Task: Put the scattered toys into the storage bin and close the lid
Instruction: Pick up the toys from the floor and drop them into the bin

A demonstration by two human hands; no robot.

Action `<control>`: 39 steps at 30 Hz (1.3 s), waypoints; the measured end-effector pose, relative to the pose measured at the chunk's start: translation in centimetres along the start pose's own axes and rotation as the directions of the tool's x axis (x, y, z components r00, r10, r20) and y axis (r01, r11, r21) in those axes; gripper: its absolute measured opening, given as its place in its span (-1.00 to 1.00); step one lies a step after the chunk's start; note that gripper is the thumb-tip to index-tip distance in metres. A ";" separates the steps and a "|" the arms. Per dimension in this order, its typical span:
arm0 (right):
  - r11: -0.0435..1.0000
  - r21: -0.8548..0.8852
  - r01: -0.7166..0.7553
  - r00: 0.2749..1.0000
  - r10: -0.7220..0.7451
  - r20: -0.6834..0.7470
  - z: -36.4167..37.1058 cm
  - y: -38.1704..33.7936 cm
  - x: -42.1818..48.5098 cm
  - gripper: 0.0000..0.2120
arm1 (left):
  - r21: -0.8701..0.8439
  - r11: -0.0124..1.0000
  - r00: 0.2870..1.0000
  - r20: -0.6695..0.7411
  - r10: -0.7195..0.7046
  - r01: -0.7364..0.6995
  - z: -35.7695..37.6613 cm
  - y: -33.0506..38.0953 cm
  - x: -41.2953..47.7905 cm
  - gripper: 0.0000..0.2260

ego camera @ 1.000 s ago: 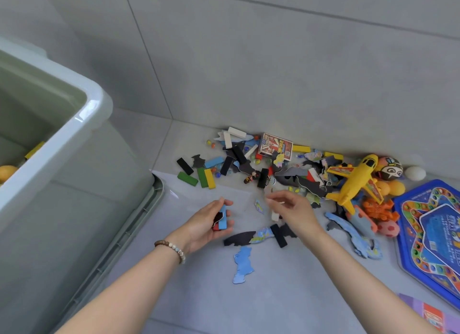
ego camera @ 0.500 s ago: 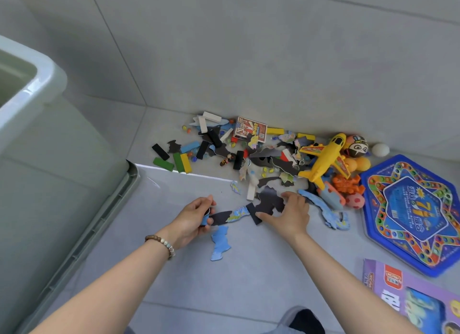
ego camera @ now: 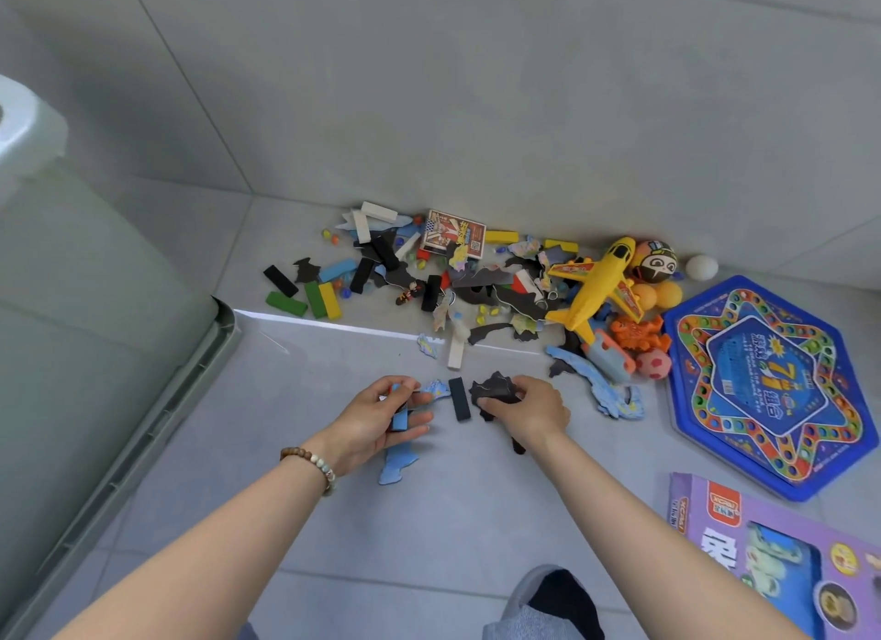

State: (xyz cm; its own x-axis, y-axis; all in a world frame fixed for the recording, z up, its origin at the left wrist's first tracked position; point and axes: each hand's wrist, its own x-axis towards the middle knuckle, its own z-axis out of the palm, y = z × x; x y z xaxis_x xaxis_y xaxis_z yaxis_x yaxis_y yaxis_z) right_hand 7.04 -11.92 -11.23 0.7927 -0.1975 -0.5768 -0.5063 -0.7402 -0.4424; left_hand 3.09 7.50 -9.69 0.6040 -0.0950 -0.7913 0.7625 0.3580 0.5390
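Observation:
My left hand (ego camera: 381,417) holds a few small blocks, a blue one among them, low over the floor. My right hand (ego camera: 529,408) grips a dark flat puzzle piece (ego camera: 493,385) just to the right. A black block (ego camera: 459,398) lies between the hands, and a blue puzzle piece (ego camera: 398,463) lies under my left hand. The scattered toy pile (ego camera: 429,277) spreads along the wall, with a yellow toy plane (ego camera: 598,286) at its right. The pale green storage bin (ego camera: 71,305) stands at the left, its inside hidden.
The bin's lid (ego camera: 157,425) lies on the floor against the bin. A blue hexagonal game board (ego camera: 767,382) lies at right, a purple toy box (ego camera: 763,553) below it. A white egg (ego camera: 701,267), balls and an orange crab sit by the plane. My knee (ego camera: 548,601) shows at the bottom.
The view has swung right, so the bin's opening is out of sight. My right hand has closed on the dark puzzle piece and drawn it back. My left hand still holds its blocks.

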 end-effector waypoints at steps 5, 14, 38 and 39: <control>0.884 0.465 -0.034 0.999 0.018 0.040 -2.7 0.1 -0.7 -0.88 | -0.043 0.999 0.999 0.025 -0.024 0.025 0.3 0.3 0.0 -0.82; 0.813 0.579 0.066 0.983 -0.153 0.102 -0.7 -4.1 -3.2 -0.84 | -0.199 0.976 0.991 0.122 -0.062 0.086 1.6 1.3 -0.3 -0.57; 0.854 0.483 0.196 0.950 -0.287 0.120 4.4 -6.0 -4.7 -0.81 | -0.015 0.998 0.998 0.025 0.057 -0.057 -2.9 1.6 -1.3 -0.67; 0.853 0.484 0.196 0.955 -0.278 0.103 4.0 -5.6 -4.2 -0.84 | -0.064 0.996 0.998 0.016 0.064 -0.062 -3.1 1.8 -1.4 -0.73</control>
State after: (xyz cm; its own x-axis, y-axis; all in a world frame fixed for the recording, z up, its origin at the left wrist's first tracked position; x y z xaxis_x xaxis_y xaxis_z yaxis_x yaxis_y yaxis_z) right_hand 5.23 -4.32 -9.12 0.8628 0.0839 -0.4985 -0.4406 -0.3586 -0.8230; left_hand 2.95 11.14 -8.49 0.6550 -0.0871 -0.7506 0.7068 0.4218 0.5678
